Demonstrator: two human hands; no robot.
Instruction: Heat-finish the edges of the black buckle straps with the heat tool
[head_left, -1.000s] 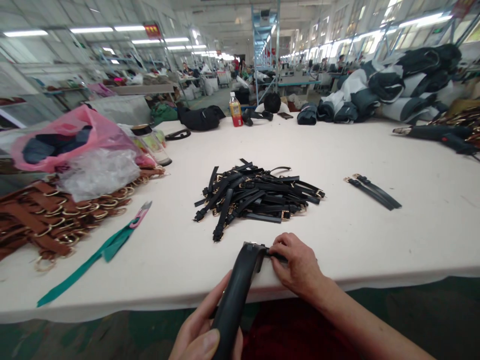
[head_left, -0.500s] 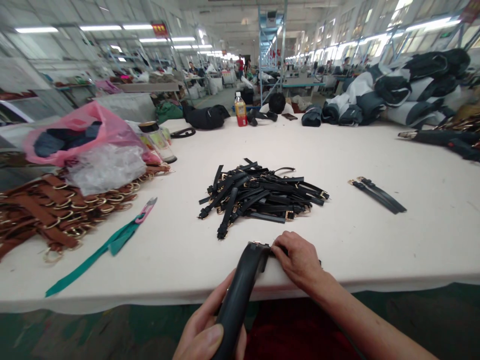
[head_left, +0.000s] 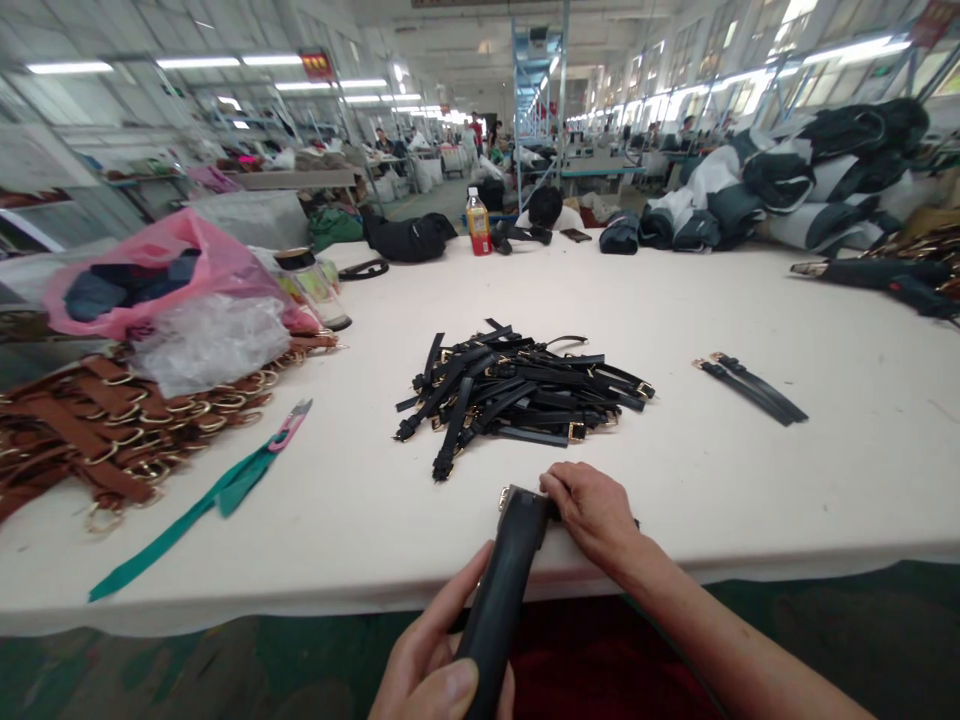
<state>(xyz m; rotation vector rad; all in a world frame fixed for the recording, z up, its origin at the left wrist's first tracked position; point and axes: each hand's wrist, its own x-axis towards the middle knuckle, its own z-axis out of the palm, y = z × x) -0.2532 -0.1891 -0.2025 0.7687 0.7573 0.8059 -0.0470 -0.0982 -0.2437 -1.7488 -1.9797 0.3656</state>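
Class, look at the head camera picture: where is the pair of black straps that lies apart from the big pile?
The pair of black straps lies on the white table, right of the pile of black straps and beyond the person's right hand.

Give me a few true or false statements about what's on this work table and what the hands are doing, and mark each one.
1. The left hand grips a wide black strap. True.
2. The right hand rests on the pile of black buckle straps. False: it is at the wide strap's top end, near the table edge.
3. Two black straps lie apart, right of the pile. True.
4. The brown straps lie on the right side. False: they are on the left.
5. A green ribbon lies left of the pile. True.
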